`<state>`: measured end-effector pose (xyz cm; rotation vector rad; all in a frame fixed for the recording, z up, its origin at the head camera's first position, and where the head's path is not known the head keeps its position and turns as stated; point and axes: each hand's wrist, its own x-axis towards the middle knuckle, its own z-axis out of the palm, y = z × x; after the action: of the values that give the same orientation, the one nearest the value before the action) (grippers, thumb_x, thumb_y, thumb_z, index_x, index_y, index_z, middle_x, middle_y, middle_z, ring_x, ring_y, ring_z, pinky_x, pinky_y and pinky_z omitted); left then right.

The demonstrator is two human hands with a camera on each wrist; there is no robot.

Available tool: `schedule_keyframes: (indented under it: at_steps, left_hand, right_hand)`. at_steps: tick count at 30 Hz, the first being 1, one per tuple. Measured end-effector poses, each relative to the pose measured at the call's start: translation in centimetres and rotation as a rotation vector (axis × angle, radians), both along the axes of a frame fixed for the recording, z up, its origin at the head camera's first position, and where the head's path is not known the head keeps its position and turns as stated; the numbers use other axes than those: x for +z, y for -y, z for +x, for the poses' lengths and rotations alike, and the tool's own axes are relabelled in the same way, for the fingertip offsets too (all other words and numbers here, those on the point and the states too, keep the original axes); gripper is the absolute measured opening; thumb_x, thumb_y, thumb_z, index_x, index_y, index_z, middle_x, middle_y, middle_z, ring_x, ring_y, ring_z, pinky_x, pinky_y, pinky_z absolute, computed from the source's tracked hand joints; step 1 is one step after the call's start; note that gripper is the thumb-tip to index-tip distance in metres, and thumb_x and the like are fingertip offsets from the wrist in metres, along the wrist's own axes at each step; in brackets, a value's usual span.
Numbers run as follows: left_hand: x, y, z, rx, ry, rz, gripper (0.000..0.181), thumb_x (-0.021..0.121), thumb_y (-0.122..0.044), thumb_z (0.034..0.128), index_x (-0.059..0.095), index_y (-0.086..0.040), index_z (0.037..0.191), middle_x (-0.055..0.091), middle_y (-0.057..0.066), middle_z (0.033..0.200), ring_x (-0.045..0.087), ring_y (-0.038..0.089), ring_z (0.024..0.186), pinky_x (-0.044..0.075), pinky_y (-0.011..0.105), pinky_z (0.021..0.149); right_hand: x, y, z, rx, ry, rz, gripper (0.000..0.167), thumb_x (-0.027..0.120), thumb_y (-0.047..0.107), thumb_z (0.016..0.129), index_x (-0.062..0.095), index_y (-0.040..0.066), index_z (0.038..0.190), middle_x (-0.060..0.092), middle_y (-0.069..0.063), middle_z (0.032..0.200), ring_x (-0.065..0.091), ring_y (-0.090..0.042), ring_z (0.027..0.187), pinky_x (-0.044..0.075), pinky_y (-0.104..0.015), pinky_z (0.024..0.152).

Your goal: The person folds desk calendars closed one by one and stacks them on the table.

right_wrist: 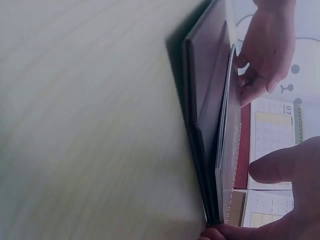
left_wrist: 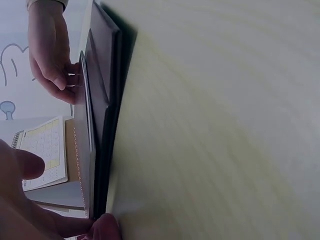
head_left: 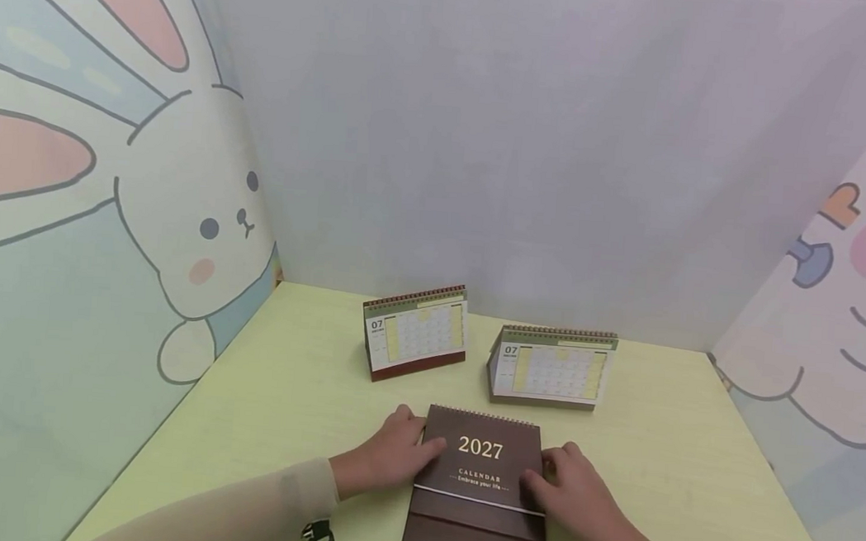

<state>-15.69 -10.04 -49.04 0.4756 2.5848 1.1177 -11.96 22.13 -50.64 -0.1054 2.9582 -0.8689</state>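
Note:
A dark brown desk calendar (head_left: 476, 472) with "2027" in gold lies folded down on the table, its spiral binding at the far edge. My left hand (head_left: 390, 450) holds its left edge, with the thumb over the cover. At the opposite edge my right hand (head_left: 579, 495) holds it, the thumb likewise above the cover. In the left wrist view, the calendar (left_wrist: 100, 75) shows edge-on, its cover panel slightly apart from the base, and fingertips (left_wrist: 106, 227) touch its far corner. The right wrist view shows fingertips (right_wrist: 214, 233) at the other far corner.
Two desk calendars stand upright behind, both on a "07" page: one with a red base (head_left: 420, 336) on the left, one with a brown base (head_left: 553, 369) on the right. The pale yellow table (head_left: 285, 377) meets a plain back wall (head_left: 485, 141) and cartoon-printed side walls (head_left: 160, 229).

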Motion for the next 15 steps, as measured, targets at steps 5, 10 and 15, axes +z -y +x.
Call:
schedule_keyframes:
  at_steps: [5,10,15]
  left_hand:
    - [0.0,-0.11,-0.08,0.018,0.062,0.072,0.049,0.061,-0.042,0.1168,0.081,0.0,0.134,0.053,0.007,0.107,0.043,0.022,0.102,0.037,0.034,0.076]
    - [0.14,-0.2,-0.02,0.019,0.103,0.13,0.052,0.061,-0.04,0.1167,0.077,0.0,0.147,0.057,0.01,0.115,0.044,0.023,0.109,0.04,0.034,0.082]
    - [0.31,-0.16,-0.07,-0.03,0.113,0.19,0.052,0.06,-0.034,0.1182,0.07,-0.002,0.158,0.07,0.01,0.124,0.052,0.021,0.115,0.048,0.034,0.092]
  right_hand:
    - [0.15,-0.05,0.03,-0.028,0.046,-0.071,0.048,0.086,0.033,0.102,0.081,-0.005,0.132,0.068,-0.007,0.112,0.06,-0.013,0.098,0.062,-0.035,0.09]
    - [0.18,-0.01,0.17,-0.051,0.063,-0.153,0.046,0.086,0.026,0.101,0.08,-0.006,0.134,0.068,-0.008,0.113,0.059,-0.013,0.097,0.057,-0.029,0.082]
    - [0.3,0.14,0.47,-0.069,0.065,-0.215,0.047,0.085,0.023,0.101,0.078,-0.005,0.138,0.069,-0.009,0.116,0.059,-0.01,0.093,0.054,-0.025,0.077]
